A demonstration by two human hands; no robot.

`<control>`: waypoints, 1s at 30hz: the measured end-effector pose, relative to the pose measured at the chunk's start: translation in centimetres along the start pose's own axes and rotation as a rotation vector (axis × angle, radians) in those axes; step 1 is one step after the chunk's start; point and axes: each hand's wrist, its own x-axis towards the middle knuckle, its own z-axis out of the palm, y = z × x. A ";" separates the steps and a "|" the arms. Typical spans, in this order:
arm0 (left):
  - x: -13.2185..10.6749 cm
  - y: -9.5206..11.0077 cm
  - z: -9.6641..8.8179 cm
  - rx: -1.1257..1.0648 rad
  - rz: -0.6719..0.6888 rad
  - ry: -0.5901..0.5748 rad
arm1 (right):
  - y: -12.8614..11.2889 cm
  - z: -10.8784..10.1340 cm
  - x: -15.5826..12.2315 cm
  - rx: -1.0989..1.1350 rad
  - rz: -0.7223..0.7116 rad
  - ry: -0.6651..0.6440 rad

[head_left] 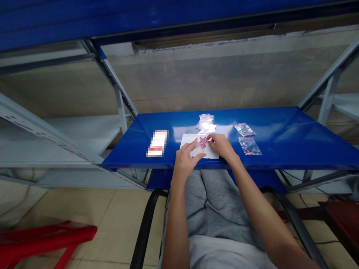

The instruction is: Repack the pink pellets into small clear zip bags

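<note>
A pile of small pinkish-red beads (203, 142) lies on a white sheet of paper (213, 154) near the front edge of the blue shelf. My left hand (185, 160) is at the left of the pile, its thumb and fingers around a small clear plastic bag (198, 150). At the pile's right side is my right hand (221, 145), thumb and fingertips drawn together against the beads. What sits between those fingertips is too small to make out.
Behind the paper lies a stack of clear zip bags (206, 123). Two zip bags, an upper one (245, 129) and a lower one (250, 146) with red beads, lie to the right. A pixelated white object (157, 143) lies left. Metal posts (119, 87) frame the shelf.
</note>
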 end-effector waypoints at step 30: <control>0.1 0.4 0.0 -0.077 -0.031 0.029 | -3.6 -4.2 -2.1 0.683 -0.200 -0.145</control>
